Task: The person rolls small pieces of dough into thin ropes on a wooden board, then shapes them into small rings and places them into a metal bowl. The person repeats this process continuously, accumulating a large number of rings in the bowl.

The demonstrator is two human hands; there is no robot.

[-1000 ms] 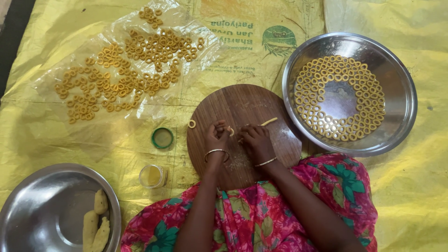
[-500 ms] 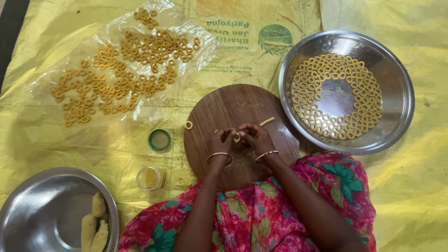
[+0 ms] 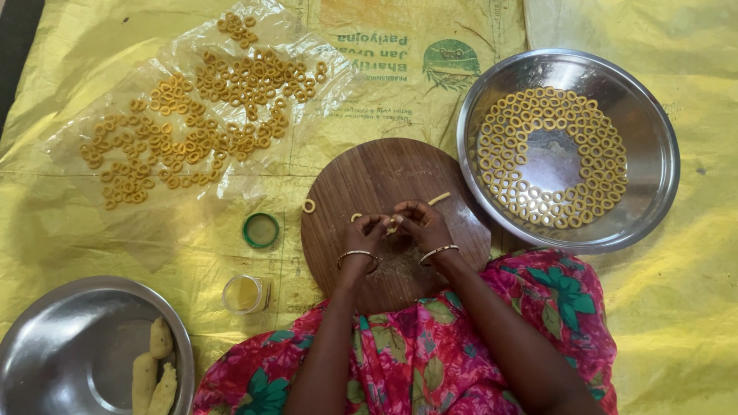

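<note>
Both hands [image 3: 393, 229] pinch a dough piece [image 3: 391, 227] — steel bowl [image 3: 652, 201] holds rings [image 3: 520, 198].

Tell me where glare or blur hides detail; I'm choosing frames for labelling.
Head view: even light, mostly sharp; sheen on the clear plastic sheet and bright reflections on the right bowl rim; the dough piece between left hand and right hand is too small to make out.

A big yellow plastic sheet [image 3: 692, 323] covers the floor, with a dark strip [image 3: 14, 46] at its far left edge.
</note>
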